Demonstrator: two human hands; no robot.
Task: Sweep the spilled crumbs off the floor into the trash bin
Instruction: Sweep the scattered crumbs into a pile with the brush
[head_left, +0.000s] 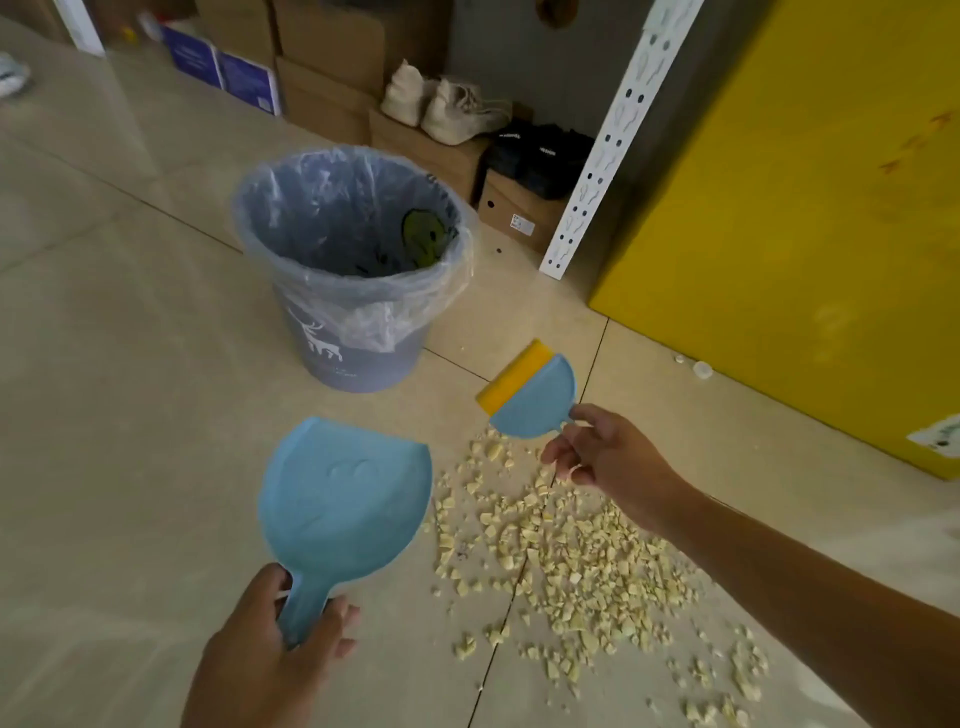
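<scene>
Down at the bottom, the handle of the blue dustpan (343, 499) is being gripped by the left hand (270, 639), fingers wrapped right round it, and the pan is being held just left of the crumbs (571, 561). The little blue brush (530, 397) with the yellow edge is being pinched by its stubby handle in the right hand (608, 462), over the far end of the pile. The pale yellow crumbs are lying scattered over the beige tiled floor (130, 415), across a grout line. The lined trash bin (353, 270) is standing just beyond them, near a yellow cabinet (805, 234), with cardboard boxes (332, 57) and shoes (447, 104) being kept along the back wall.
</scene>
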